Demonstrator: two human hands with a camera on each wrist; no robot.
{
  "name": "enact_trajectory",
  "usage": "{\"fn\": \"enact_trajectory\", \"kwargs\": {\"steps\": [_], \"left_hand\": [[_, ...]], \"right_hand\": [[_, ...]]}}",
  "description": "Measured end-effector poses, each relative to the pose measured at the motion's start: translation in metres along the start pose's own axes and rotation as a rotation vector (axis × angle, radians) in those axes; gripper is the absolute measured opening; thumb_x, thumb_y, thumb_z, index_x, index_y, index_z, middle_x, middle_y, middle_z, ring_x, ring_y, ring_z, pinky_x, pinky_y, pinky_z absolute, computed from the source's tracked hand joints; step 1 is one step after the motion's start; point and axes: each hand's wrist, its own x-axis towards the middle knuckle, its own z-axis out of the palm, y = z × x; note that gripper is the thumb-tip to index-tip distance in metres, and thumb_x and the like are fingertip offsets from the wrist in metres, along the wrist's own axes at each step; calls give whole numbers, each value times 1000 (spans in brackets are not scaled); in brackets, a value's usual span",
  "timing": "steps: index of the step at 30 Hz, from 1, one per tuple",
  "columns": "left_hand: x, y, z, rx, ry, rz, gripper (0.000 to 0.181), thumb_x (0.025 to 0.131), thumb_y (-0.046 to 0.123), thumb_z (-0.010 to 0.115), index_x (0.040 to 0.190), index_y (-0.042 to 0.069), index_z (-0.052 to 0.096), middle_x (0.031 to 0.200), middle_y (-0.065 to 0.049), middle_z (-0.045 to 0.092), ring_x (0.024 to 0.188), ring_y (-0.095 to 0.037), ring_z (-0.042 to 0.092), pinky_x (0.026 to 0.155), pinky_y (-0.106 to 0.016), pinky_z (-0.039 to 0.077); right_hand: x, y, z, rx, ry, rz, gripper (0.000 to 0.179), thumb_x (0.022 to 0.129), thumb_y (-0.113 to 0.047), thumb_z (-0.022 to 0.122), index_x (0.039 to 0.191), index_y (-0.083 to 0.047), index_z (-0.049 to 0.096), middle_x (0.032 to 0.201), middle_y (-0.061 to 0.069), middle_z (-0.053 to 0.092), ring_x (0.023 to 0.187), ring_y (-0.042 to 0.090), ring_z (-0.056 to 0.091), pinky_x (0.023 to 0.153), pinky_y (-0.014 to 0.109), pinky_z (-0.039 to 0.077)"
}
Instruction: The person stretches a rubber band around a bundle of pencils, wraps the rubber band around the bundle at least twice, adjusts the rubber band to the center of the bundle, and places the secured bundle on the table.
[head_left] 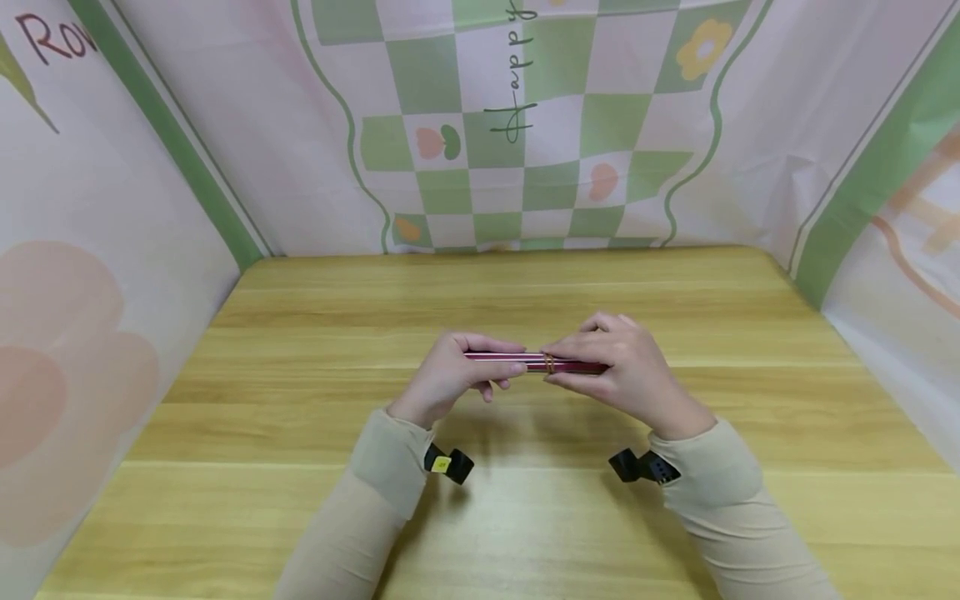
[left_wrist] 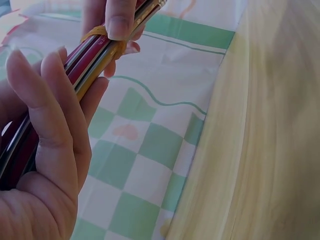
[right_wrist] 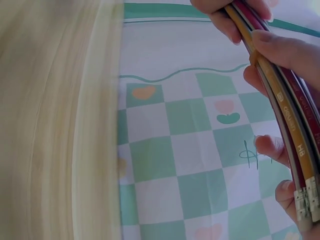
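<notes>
A bundle of pencils point(head_left: 534, 362), dark red with a yellow one among them, is held level above the wooden table. A tan rubber band point(right_wrist: 253, 56) is wound around it near the middle. My left hand point(head_left: 467, 368) grips the left part of the bundle between thumb and fingers. At the band, my right hand point(head_left: 626, 360) pinches the bundle, thumb point(right_wrist: 272, 45) on the near side and fingertips beyond. In the right wrist view, ferrules with pale erasers point(right_wrist: 302, 205) show at the pencils' lower end. My left palm partly hides the other end.
Beneath both hands lies the wood-grain table point(head_left: 480, 517). Behind it hangs a green-and-white checkered cloth point(head_left: 495, 187), with more printed cloth point(head_left: 82, 333) at the sides. Small black cameras point(head_left: 450, 463) are strapped to both wrists.
</notes>
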Motion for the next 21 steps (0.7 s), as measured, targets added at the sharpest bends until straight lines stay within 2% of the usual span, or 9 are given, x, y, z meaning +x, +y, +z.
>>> {"fn": "enact_trajectory", "kwargs": {"steps": [6, 9, 12, 16, 19, 21], "left_hand": [[1, -1, -1, 22, -10, -7, 29, 83, 15, 81, 109, 5, 75, 87, -11, 75, 66, -12, 64, 50, -21, 48], [1, -1, -2, 65, -12, -2, 28, 83, 17, 81, 109, 7, 76, 87, -7, 74, 66, -12, 63, 50, -22, 45], [2, -1, -4, 95, -9, -2, 29, 83, 19, 81, 109, 10, 76, 84, -2, 73, 66, -12, 57, 49, -22, 40], [1, 0, -9, 99, 0, -3, 30, 83, 18, 81, 111, 10, 75, 82, 1, 70, 63, -12, 49, 50, -22, 37], [1, 0, -14, 99, -15, 2, 31, 84, 15, 79, 113, 8, 73, 84, 0, 71, 61, -12, 49, 51, -22, 40], [1, 0, -17, 100, -30, -1, 32, 84, 12, 78, 115, 5, 71, 85, -2, 72, 61, -12, 52, 52, -22, 44]], "right_hand": [[0, 1, 2, -56, -11, 8, 39, 67, -35, 89, 100, -17, 80, 90, -3, 77, 78, 14, 59, 66, 34, 43], [0, 1, -1, -24, -37, 44, 46, 63, -32, 91, 103, -14, 78, 92, -2, 77, 79, 13, 61, 66, 32, 47], [-1, 2, -7, 101, -101, 155, 44, 66, -22, 91, 106, -11, 77, 94, 0, 76, 78, 10, 63, 66, 26, 51], [-4, 5, -17, 287, -198, 394, 32, 76, -14, 86, 107, -11, 77, 100, 5, 76, 83, 5, 66, 68, 19, 53], [-4, 8, -22, 337, -260, 536, 27, 81, -20, 83, 107, -14, 78, 104, 6, 75, 87, 5, 67, 70, 19, 55], [-3, 9, -23, 339, -291, 585, 27, 82, -24, 82, 107, -16, 78, 105, 4, 75, 87, 6, 67, 70, 20, 55]]}}
